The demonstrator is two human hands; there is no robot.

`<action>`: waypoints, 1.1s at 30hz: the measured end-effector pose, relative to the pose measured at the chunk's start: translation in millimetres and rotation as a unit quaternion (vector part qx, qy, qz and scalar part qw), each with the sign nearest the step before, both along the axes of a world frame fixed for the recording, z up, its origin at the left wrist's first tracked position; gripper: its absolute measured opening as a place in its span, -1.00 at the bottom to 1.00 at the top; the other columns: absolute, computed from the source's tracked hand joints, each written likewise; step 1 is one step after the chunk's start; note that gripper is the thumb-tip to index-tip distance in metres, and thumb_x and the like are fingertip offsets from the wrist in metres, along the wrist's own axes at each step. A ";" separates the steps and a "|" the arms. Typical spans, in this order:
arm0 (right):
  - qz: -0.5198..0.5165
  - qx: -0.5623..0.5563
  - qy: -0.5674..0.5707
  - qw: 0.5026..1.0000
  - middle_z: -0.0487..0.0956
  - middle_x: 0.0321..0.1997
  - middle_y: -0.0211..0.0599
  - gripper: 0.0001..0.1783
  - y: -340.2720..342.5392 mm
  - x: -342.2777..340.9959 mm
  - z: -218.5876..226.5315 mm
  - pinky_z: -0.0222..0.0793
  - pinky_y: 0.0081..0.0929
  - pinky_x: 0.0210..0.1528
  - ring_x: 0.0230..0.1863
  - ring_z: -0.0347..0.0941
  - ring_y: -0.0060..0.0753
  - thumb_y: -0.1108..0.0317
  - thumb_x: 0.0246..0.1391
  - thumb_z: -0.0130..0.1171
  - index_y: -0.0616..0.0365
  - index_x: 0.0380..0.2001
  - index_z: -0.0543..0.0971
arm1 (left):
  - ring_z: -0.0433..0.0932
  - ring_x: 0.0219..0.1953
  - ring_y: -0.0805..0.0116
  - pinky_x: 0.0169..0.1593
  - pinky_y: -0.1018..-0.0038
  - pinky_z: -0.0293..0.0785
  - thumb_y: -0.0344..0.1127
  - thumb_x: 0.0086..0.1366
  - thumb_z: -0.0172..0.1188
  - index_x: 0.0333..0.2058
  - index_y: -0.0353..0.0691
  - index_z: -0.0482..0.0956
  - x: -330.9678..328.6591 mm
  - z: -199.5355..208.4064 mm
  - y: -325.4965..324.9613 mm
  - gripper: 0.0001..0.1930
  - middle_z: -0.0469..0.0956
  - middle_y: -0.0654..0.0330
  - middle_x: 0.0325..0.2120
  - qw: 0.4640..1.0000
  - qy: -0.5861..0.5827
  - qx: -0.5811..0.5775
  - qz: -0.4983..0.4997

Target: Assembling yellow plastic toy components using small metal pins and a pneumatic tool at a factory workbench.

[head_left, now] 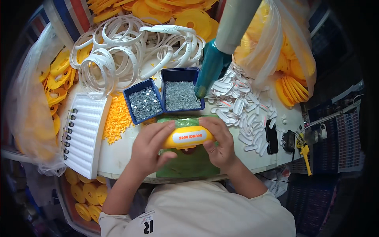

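Yellow plastic, head view: a rounded case (pixel 189 137) sits between the two hands, over a green mat (pixel 185 168) on the pale worktop (pixel 123 155). Long axis roughly left to right, square across the person's front; white oval label on the upward face. Each hand has its own end: the left hand (pixel 149 147) at the left end, the right hand (pixel 222 146) at the right. Neither clearly nearer; the case fills the gap between them.

Right hand: curled round its end, fingers along the far side, thumb on the near corner; grip looks firm. Left hand: half open, fingertips at the far left edge, thumb spread clear on the near side. Whether its palm bears on the case, cannot tell.

Beyond the case, away from the body: two blue bins of small metal parts, the left bin (pixel 127 103) tilted against the right bin (pixel 181 72). Teal power tool (pixel 213 65) hangs above the right bin's right side.
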State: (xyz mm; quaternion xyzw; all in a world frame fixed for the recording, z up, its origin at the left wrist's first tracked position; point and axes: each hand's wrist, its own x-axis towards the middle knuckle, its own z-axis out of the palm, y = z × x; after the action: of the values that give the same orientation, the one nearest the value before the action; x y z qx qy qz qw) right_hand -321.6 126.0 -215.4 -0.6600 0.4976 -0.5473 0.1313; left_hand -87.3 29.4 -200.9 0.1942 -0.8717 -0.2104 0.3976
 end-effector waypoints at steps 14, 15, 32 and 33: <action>0.121 0.171 0.082 0.974 0.67 -0.02 0.00 -0.50 13.9 -30.0 -2.7 0.43 -0.12 0.22 0.14 0.57 0.06 0.05 0.28 0.10 0.27 -0.03 0.70 | 0.64 0.04 0.38 0.09 0.37 0.54 -0.37 0.27 0.30 -0.10 0.03 0.70 40.3 -41.5 85.2 -0.77 0.69 0.35 -0.03 0.979 -0.108 -0.128 -0.113; 0.122 0.193 0.145 0.963 0.62 0.08 0.02 -0.55 15.6 -24.5 -7.7 0.35 -0.07 0.31 0.23 0.47 0.12 0.11 0.23 0.13 0.26 -0.04 0.69 | 0.64 0.04 0.38 0.10 0.36 0.54 -0.36 0.27 0.30 -0.08 0.03 0.70 39.4 -42.2 85.3 -0.76 0.69 0.34 -0.04 0.980 -0.107 -0.126 -0.109; 0.065 0.155 -0.056 0.984 0.56 -0.30 -0.30 -0.68 8.0 24.8 -53.4 0.37 -0.45 -0.15 -0.28 0.43 -0.45 0.42 0.32 -0.05 0.32 -0.04 0.62 | 0.62 -0.04 0.21 0.09 0.29 0.52 0.19 0.63 -0.19 0.09 -0.31 0.54 178.6 -33.3 128.2 -0.38 0.60 0.05 0.05 0.782 0.357 0.065 0.506; 0.107 0.170 -0.070 0.977 0.56 -0.29 -0.28 -0.70 4.7 35.9 -54.2 0.37 -0.47 -0.17 -0.29 0.43 -0.45 0.47 0.29 -0.05 0.32 -0.06 0.62 | 0.53 0.12 0.29 0.24 0.28 0.42 0.13 0.65 -0.21 0.21 -0.32 0.45 199.8 -42.1 128.8 -0.41 0.51 0.07 0.17 0.722 0.404 0.052 0.559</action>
State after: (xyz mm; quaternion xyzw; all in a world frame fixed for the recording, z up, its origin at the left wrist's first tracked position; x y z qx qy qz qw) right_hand -285.7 130.7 -269.6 -0.6374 0.4991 -0.4826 0.3342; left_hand 112.4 158.2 -243.0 0.5635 -0.3491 -0.0535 0.7468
